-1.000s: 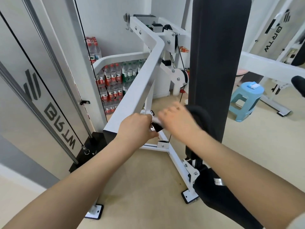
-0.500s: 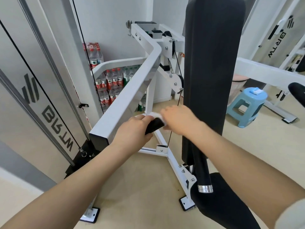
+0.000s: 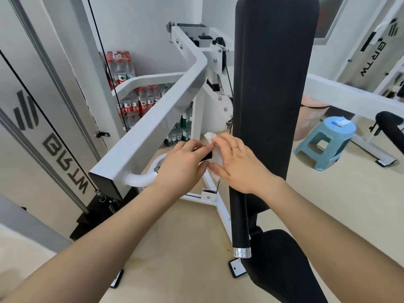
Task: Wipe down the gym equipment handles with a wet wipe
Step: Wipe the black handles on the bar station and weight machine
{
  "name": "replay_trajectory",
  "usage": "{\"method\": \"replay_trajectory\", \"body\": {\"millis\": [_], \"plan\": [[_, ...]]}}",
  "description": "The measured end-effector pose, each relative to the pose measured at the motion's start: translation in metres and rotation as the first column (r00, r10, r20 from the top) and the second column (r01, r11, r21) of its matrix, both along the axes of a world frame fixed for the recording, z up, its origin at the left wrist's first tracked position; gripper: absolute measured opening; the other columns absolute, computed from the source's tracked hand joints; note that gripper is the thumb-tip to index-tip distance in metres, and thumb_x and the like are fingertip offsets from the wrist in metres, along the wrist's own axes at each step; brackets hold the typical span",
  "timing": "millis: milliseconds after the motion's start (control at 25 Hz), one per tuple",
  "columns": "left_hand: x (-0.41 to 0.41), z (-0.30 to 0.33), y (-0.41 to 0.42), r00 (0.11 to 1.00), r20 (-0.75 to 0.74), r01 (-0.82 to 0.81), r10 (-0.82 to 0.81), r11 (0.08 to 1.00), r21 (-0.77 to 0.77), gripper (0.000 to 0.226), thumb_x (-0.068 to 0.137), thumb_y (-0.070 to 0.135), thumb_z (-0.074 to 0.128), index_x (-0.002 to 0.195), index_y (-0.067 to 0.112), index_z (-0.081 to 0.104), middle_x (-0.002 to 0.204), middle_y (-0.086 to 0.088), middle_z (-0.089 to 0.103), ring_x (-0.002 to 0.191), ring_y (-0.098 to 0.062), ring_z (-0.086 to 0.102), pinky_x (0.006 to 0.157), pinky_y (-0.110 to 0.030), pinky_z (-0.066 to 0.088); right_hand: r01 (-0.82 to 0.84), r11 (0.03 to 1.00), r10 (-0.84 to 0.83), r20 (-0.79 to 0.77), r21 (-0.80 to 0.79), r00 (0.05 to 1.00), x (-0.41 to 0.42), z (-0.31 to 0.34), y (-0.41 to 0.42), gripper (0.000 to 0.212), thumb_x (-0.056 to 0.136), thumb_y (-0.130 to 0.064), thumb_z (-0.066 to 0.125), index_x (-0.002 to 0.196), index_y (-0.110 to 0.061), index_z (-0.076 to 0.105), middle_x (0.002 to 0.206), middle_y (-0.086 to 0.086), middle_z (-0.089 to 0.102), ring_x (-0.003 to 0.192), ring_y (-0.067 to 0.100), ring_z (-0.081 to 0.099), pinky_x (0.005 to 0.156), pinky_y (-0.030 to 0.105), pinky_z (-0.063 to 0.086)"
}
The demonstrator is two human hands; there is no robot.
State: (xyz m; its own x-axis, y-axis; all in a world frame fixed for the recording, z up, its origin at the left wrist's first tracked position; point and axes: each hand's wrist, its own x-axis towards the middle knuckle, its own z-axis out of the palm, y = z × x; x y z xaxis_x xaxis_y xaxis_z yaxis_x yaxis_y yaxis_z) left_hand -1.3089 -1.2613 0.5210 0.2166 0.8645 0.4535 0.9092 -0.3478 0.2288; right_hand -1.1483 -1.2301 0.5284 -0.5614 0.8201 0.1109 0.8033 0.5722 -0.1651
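Observation:
A white machine arm (image 3: 153, 121) ends in a curved white tube (image 3: 140, 178) that carries a black handle grip (image 3: 206, 157). My left hand (image 3: 181, 165) is closed around that grip, hiding most of it. My right hand (image 3: 238, 165) presses a crumpled white wet wipe (image 3: 215, 149) against the grip's exposed end, fingers spread over the wipe. A second black handle (image 3: 239, 226) with a silver end cap hangs vertically below my right wrist.
A tall black back pad (image 3: 271, 95) stands right behind my hands, with the black seat (image 3: 284, 270) below. A blue plastic stool (image 3: 325, 141) sits at the right. Packs of water bottles (image 3: 140, 101) are stacked at the back, beside a cable tower (image 3: 39, 119) on the left.
The view has dropped and shifted, so the curved tube and the vertical handle now show. My right hand has slid with the wipe along the grip, and the wipe is more exposed.

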Motion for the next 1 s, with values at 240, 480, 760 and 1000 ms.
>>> {"method": "replay_trajectory", "body": {"millis": [240, 480, 760, 1000], "plan": [[0.009, 0.002, 0.0, 0.999, 0.001, -0.046, 0.046, 0.994, -0.104, 0.039, 0.079, 0.028, 0.05, 0.111, 0.011, 0.066, 0.1, -0.009, 0.069, 0.087, -0.036, 0.063, 0.07, -0.044, 0.054, 0.015, 0.999, -0.022, -0.183, -0.041, 0.983, -0.002, 0.001, 0.017, 0.034, 0.096, -0.028, 0.043, 0.126, -0.015, 0.046, 0.127, 0.005, 0.05, 0.108, 0.024, 0.054, 0.088, 0.036, 0.045], [0.027, -0.002, -0.016, 0.993, 0.065, -0.081, 0.095, 0.98, -0.183, 0.058, 0.084, 0.044, 0.035, 0.126, 0.009, 0.053, 0.127, -0.009, 0.057, 0.118, -0.031, 0.052, 0.098, -0.041, 0.041, -0.173, 0.718, -0.285, -0.511, -0.675, 0.811, 0.014, 0.008, 0.043, 0.033, 0.096, -0.036, 0.044, 0.11, -0.013, 0.063, 0.101, 0.012, 0.07, 0.094, 0.022, 0.066, 0.086, 0.034, 0.05], [0.051, -0.001, -0.029, 0.987, 0.138, -0.039, 0.087, 0.948, -0.315, 0.083, 0.08, 0.051, 0.059, 0.146, 0.019, 0.02, 0.155, 0.001, 0.018, 0.143, -0.015, 0.014, 0.113, -0.024, 0.012, -0.446, 0.323, -0.768, -0.507, -0.835, 0.392, 0.022, -0.011, 0.028, 0.04, 0.098, -0.03, 0.037, 0.096, -0.005, 0.067, 0.081, 0.012, 0.069, 0.066, 0.021, 0.069, 0.075, 0.036, 0.051], [0.057, -0.007, -0.029, 0.996, -0.03, -0.086, 0.08, 0.934, -0.346, 0.091, 0.077, 0.059, 0.055, 0.147, 0.021, 0.011, 0.158, -0.001, -0.002, 0.145, -0.018, 0.0, 0.115, -0.033, 0.015, -0.502, 0.348, -0.602, -0.599, -0.792, 0.528, 0.046, -0.037, 0.013, 0.046, 0.099, -0.038, 0.032, 0.126, -0.007, 0.054, 0.096, 0.01, 0.064, 0.091, 0.024, 0.062, 0.089, 0.043, 0.048]]}}
